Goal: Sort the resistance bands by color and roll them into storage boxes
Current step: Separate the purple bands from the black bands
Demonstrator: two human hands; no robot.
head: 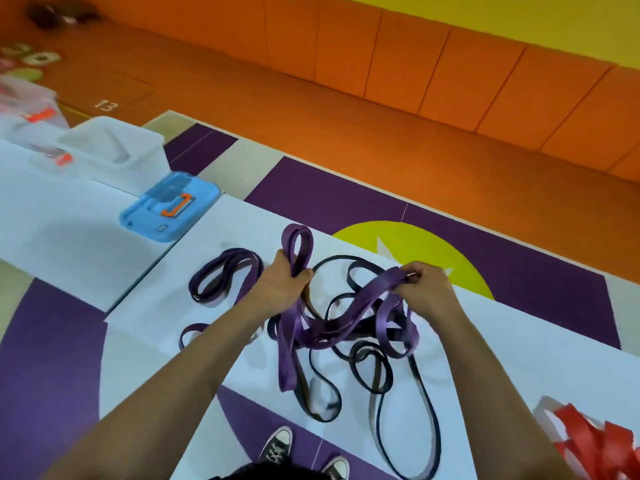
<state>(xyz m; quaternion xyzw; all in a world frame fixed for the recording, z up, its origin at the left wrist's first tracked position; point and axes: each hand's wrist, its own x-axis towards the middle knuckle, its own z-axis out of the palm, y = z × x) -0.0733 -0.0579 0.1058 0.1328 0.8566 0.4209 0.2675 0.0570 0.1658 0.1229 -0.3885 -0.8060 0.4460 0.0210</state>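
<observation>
Left hand (282, 284) fingers curl round a doubled purple band (298, 245), its loop lifted above the tangle (349, 337) of purple and black bands on the white surface (502, 368). Right hand (427, 285) fingers pinch a purple stretch, likely teasing it from the blacks. Coiled purple band (225, 275) lies left of the tangle, apparently sorted. Blue-lidded box (169, 206) sits further left, red bands (588, 441) to the right.

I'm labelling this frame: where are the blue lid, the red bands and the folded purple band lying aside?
blue lid (157, 202): head view, its top face.
red bands (588, 441): head view, middle of the heap.
folded purple band (247, 266): head view, its right-hand strands.
</observation>
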